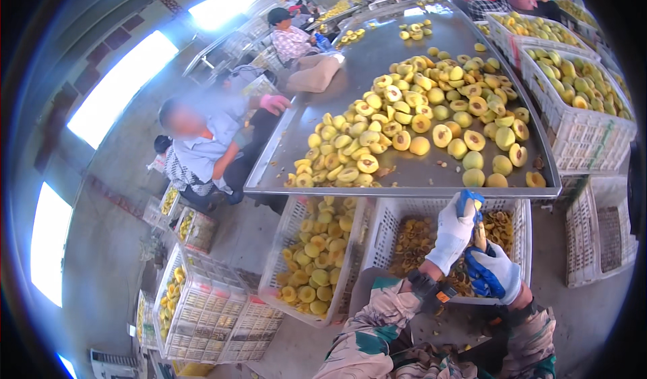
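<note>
Now — L/R fingers (484, 279) curled, tan obj. (480, 235) btwn

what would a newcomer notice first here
Most striking is the heap of yellow fruit, many pieces halved, spread across the metal table. Below its near edge, the gloved left grip and right grip sit close together over a white crate of brownish scraps. Fruit-filled crates stand at upper right.

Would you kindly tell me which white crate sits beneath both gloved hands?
The white crate holding brown scraps, under the left hand and right hand; the neighbouring crate to its left holds yellow fruit.
</note>
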The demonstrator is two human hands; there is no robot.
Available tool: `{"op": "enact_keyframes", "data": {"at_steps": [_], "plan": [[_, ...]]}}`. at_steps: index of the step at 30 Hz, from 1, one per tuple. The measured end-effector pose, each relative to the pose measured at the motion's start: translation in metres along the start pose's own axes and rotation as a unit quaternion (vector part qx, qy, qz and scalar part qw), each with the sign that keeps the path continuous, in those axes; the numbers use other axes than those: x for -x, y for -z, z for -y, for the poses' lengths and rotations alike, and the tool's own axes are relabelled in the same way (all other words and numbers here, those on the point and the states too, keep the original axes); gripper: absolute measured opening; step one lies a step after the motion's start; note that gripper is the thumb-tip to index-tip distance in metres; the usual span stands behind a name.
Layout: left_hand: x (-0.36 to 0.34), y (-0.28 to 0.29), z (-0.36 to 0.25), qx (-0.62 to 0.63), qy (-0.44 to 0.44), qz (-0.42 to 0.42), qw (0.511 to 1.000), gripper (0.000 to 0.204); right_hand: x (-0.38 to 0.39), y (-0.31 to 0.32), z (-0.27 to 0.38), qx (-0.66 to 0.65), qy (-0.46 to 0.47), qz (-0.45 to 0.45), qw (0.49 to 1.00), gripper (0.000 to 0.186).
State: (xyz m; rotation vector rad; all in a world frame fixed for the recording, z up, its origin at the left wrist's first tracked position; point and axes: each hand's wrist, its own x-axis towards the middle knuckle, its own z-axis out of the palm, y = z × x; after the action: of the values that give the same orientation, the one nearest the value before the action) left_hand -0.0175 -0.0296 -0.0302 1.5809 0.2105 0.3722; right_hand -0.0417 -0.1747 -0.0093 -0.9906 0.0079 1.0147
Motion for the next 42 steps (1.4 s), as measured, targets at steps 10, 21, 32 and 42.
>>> {"op": "enact_keyframes", "data": {"at_steps": [10,21,32,42], "plan": [[-0.004,0.005,-0.016,-0.140,-0.085,-0.004,0.986,0.040,0.001,0.009,0.001,-0.087,-0.033,0.096,0.991,0.008],[-0.005,0.002,-0.025,-0.125,-0.008,-0.007,0.992,0.049,0.002,0.009,0.002,-0.085,-0.039,0.135,0.986,0.008],[-0.023,0.020,-0.030,0.186,0.070,0.286,0.938,0.060,0.007,0.015,0.014,-0.254,-0.133,0.233,0.929,0.019],[-0.011,0.004,-0.041,0.060,0.105,0.076,0.990,0.064,-0.001,0.010,0.002,-0.052,-0.008,0.118,0.992,0.018]]}}
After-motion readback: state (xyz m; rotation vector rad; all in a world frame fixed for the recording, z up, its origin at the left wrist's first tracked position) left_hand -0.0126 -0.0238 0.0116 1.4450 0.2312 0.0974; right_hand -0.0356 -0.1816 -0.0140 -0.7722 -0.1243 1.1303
